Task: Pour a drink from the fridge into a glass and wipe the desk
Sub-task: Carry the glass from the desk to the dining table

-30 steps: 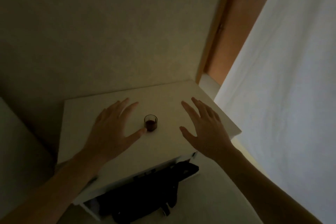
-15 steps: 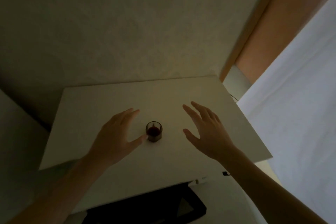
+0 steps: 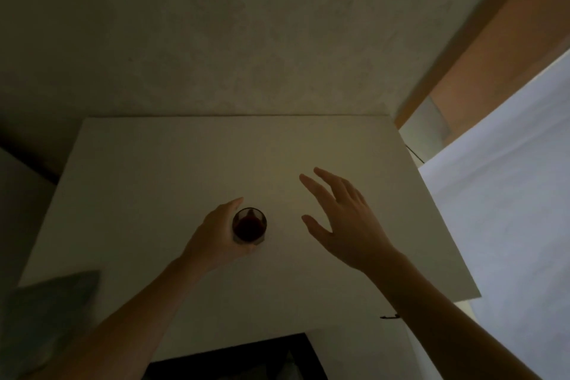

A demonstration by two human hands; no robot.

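No writing or label is legible anywhere in this dim light. The small clear glass of dark drink (image 3: 249, 225) stands on the pale flat desk top (image 3: 185, 163), the left hand (image 3: 216, 237) wrapped around its left side, gripping it. The right hand (image 3: 342, 222) hovers to the glass's right, apart from it, fingers spread and slack, holding nothing.
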